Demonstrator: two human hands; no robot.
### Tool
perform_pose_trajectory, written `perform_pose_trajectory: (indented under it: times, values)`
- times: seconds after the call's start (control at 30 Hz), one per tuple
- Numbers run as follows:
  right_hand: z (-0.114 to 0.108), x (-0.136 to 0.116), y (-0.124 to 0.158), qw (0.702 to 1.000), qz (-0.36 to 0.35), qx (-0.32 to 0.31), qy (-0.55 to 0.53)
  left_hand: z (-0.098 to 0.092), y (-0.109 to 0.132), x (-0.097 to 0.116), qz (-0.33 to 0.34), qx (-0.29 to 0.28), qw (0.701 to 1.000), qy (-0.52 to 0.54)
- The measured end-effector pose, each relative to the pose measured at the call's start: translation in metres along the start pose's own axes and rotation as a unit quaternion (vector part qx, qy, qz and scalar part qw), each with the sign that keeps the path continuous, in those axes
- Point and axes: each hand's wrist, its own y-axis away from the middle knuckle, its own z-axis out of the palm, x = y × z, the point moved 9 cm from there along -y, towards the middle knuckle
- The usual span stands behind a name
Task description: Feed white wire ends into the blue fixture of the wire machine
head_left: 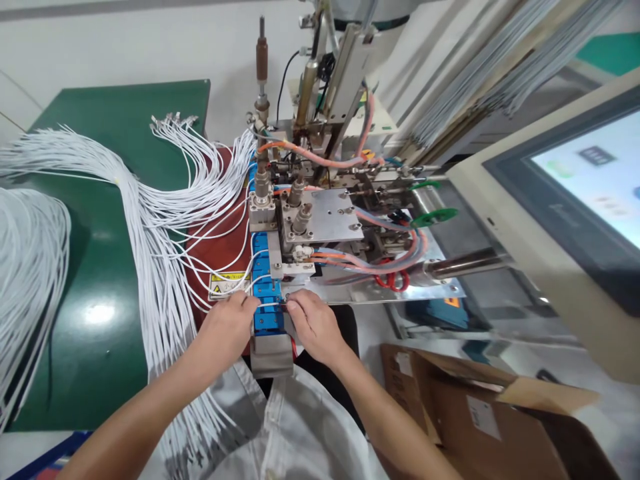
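Observation:
A single white cable [267, 305] lies across the blue clamp strip [261, 263] at the front of the machine. To the left of the strip, my left hand [230, 327] is closed on this cable. On the strip's right side, my right hand [314, 325] pinches its thin, dark-looking end between thumb and fingers; the tip is partly hidden. More white cables run into the strip farther back. They fan out from a large white cable bundle [145, 287] beside my left forearm.
A green table [95, 373] with another coil of white cables [30, 267] stands at left. Metal machine parts [325, 213] with orange and clear tubes rise ahead. A screen [590, 173] juts in at right above an open cardboard box [480, 413].

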Motion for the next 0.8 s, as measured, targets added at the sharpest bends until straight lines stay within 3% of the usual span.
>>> perform_pose_trajectory:
  times: [0.13,0.43,0.6,0.8]
  values:
    - [-0.002,0.0,0.002,0.999,-0.008,0.039,-0.016,0.003,0.003,-0.001,0.028,0.031,0.999,-0.006]
    - [0.002,0.018,0.011,0.979,0.099,0.079,-0.162,0.003,0.005,0.001,0.062,0.067,0.996,-0.002]
    - [0.016,0.029,0.01,0.937,0.18,0.042,-0.295,0.002,0.005,0.002,0.066,0.077,0.995,-0.002]
    - [0.027,0.033,0.009,0.893,0.208,-0.002,-0.399,-0.003,0.004,0.005,0.059,0.075,0.995,-0.017]
